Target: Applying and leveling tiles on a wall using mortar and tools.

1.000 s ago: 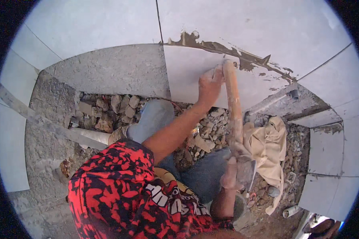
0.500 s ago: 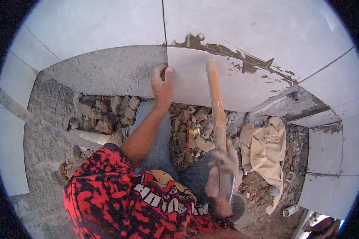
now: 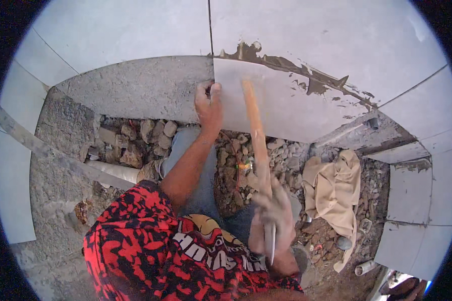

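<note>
While the left hand [image 3: 208,103] presses flat on the grey tile's [image 3: 281,108] upper-centre edge, steadying it, the right hand [image 3: 271,220] grips a blurred wooden-handled tool [image 3: 256,135].

Tile [image 3: 281,108]: smooth, matt pale ceramic
Handle [image 3: 254,133]: bare wood (blurred)
Wall left of tile [image 3: 140,88]: rough grey mortar
Cloth [image 3: 334,193]: crumpled beige fabric

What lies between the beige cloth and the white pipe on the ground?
In the head view, loose stone rubble and the person's blue-jeaned leg lie between the beige cloth and the white pipe.
</note>
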A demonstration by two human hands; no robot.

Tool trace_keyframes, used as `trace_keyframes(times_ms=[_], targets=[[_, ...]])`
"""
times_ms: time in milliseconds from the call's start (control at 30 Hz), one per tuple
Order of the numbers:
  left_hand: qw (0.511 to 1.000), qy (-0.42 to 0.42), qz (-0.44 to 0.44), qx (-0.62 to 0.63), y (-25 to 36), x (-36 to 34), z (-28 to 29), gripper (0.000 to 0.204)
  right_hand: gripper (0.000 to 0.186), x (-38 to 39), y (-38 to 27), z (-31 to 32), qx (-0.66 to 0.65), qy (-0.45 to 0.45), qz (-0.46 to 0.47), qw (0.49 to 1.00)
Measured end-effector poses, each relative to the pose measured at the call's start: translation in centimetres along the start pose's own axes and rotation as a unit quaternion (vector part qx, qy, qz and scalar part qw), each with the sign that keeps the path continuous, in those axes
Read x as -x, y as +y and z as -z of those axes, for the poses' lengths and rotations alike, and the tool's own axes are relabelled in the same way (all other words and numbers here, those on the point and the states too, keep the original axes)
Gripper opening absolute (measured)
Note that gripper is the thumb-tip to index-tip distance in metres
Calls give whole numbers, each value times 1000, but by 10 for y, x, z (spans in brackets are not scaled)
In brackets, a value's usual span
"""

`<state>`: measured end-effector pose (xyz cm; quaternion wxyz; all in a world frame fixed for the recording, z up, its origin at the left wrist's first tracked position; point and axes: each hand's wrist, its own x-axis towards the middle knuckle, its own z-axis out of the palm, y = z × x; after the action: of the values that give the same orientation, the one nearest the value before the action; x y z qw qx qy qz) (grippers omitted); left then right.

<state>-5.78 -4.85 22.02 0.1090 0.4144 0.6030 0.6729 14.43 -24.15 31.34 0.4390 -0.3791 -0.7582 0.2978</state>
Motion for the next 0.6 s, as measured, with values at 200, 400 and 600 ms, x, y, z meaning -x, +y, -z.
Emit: trace_keyframes(times_ms=[200, 400, 600], targets=[[999, 12, 33, 26, -1, 0, -1, 32, 11, -4, 3, -7, 90, 83, 30, 992], [999, 24, 8, 41, -2, 2, -9, 33, 12, 0, 18, -15, 36, 150, -47, 987], [998, 43, 19, 37, 1, 5, -13, 28, 14, 26, 34, -12, -94, 246, 54, 963]])
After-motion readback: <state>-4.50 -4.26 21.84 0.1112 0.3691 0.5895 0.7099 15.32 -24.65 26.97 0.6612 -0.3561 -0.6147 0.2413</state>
